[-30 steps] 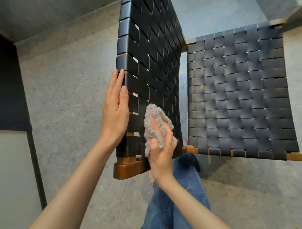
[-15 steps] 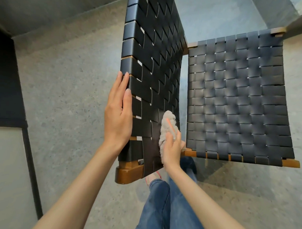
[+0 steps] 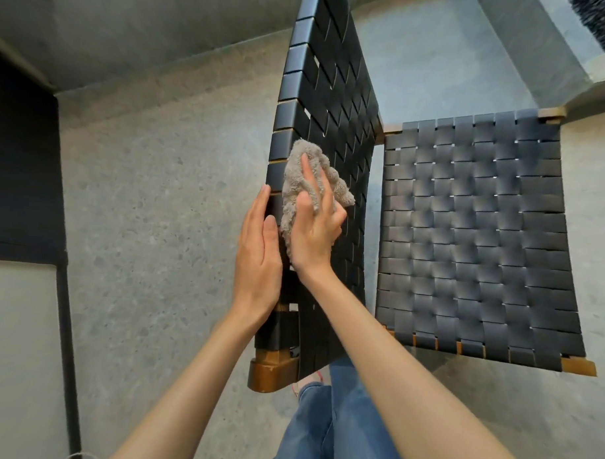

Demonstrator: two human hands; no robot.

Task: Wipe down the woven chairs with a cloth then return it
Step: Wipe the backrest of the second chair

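One woven chair point(image 3: 472, 228), black straps, on the floor point(image 3: 158, 207). One grey cloth point(image 3: 296, 181), against the chair back's left edge, pinched in the right hand point(image 3: 316, 226). Left hand point(image 3: 259, 258) flat, fingers straight, resting on that edge.

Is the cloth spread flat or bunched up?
Bunched up: the cloth lies in lumpy folds under the right hand, against the chair back.

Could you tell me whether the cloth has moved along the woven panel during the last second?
Yes: the cloth has moved away from the brown wooden corner, past the fingertips of the left hand.
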